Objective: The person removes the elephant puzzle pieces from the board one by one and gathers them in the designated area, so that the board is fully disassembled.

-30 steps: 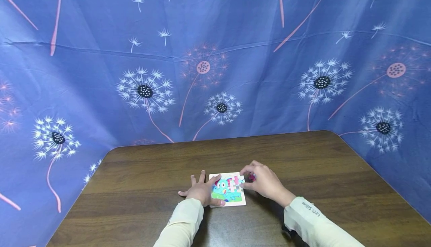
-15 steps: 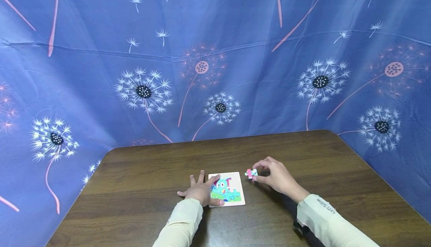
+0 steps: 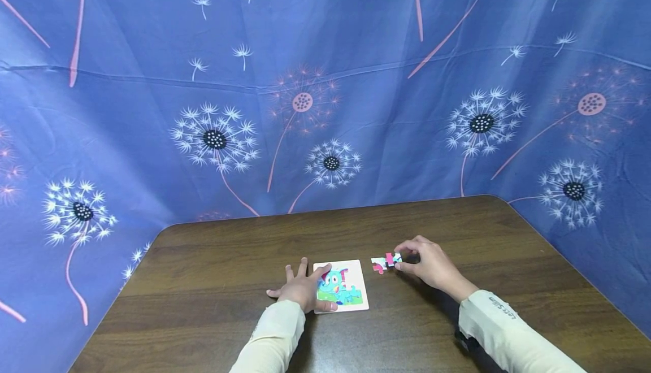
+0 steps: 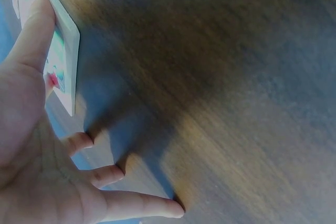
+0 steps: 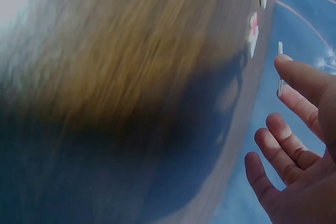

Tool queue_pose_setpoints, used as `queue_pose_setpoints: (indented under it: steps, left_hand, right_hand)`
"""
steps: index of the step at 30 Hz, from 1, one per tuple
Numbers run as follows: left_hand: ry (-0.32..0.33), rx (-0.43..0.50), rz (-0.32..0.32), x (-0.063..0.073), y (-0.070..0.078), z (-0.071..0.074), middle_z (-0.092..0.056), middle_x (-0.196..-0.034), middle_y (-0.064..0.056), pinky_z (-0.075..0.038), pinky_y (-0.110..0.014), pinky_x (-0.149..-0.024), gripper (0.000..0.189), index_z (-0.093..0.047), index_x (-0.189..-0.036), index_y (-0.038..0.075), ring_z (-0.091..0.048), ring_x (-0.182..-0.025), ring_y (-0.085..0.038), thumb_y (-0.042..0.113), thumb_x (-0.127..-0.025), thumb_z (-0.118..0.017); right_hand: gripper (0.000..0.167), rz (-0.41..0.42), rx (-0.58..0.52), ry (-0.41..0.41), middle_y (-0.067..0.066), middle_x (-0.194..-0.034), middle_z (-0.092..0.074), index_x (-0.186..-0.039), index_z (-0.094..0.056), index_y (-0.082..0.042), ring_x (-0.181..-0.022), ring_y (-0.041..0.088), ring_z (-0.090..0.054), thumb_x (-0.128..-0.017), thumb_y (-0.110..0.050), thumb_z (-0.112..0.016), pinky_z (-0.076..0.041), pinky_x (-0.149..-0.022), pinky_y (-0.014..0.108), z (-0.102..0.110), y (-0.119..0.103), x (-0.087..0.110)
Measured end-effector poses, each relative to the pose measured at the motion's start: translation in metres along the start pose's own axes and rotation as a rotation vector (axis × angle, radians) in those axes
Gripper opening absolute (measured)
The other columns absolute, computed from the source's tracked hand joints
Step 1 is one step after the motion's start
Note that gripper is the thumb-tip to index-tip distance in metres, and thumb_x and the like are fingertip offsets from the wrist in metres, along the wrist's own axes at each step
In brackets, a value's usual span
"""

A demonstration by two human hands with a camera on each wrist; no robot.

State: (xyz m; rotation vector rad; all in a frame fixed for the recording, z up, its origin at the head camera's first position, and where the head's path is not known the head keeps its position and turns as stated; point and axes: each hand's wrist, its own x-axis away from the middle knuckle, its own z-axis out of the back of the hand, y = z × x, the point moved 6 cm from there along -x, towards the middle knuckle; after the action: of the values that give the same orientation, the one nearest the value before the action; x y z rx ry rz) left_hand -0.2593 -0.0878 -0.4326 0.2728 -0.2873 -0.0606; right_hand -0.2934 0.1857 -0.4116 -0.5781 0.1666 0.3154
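Note:
A square jigsaw board point(image 3: 358, 267) with a pale frame and a blue cartoon animal picture lies mid-table. My left hand point(image 3: 301, 291) rests on its left side, fingers spread, with the thumb and index finger on the board. In the left wrist view, the thumb point(image 4: 34, 32) lies over the board's edge. To the right of the board, my right hand point(image 3: 432, 264) pinches a pink and white puzzle piece point(image 3: 390, 259) between thumb and fingertips. The right wrist view shows this piece point(image 5: 280, 61) edge-on, above the table. A second puzzle piece point(image 3: 378, 265) lies on the table beside it.
The brown wooden table point(image 3: 229, 260) extends around the board on all sides. Behind it hangs a blue cloth point(image 3: 396, 135) printed with dandelions.
My right hand has lifted a puzzle piece from the board's upper right and carried it right. The loose piece on the table has come into fuller view. My left hand stays on the board.

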Motion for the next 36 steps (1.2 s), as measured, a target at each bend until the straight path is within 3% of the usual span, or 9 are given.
queue_pose_setpoints:
  steps: [17,36]
  left_hand:
    - [0.02,0.013,-0.015,0.001,0.003,0.0,-0.027,-0.165,-0.014,-0.029,-0.09,-0.086,0.088,-0.047,-0.151,0.034,-0.02,-0.149,-0.052,0.051,-0.075,-0.086]
    - [0.026,0.001,-0.01,-0.001,-0.001,0.001,-0.03,-0.163,-0.014,-0.03,-0.09,-0.086,0.089,-0.046,-0.15,0.035,-0.023,-0.148,-0.052,0.053,-0.074,-0.087]
  right_hand:
    - [0.029,0.017,-0.013,-0.001,0.003,-0.092,-0.064,-0.102,-0.076,-0.01,-0.085,0.023,-0.061,-0.078,-0.019,-0.089,-0.049,-0.075,0.041,-0.001,0.022,0.001]
    - [0.029,-0.032,0.033,-0.085,0.006,-0.098,-0.063,-0.104,-0.076,-0.011,-0.095,0.03,-0.06,-0.079,-0.021,-0.087,-0.049,-0.082,0.051,-0.007,0.025,-0.004]
